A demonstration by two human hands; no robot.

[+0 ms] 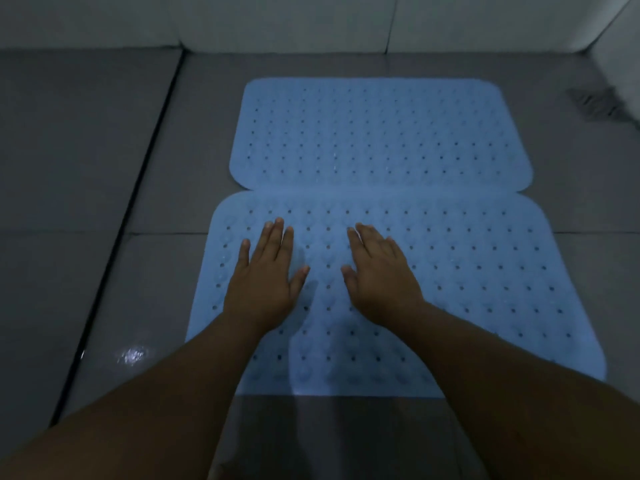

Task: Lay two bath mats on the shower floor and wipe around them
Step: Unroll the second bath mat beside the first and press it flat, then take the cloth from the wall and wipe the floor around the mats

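Two light blue bath mats with rows of small holes lie flat on the grey tiled shower floor, long edges touching. The far mat (pixel 381 133) sits near the back wall. The near mat (pixel 485 271) lies in front of it. My left hand (pixel 266 282) rests palm down on the near mat's left part, fingers spread and holding nothing. My right hand (pixel 377 275) lies palm down beside it, near the mat's middle, also holding nothing.
A grey cloth (pixel 594 103) lies crumpled on the floor at the right, by the white wall. A dark groove (pixel 131 209) runs diagonally across the floor left of the mats. A wet shine (pixel 133 355) shows on the tile near the near mat's left corner.
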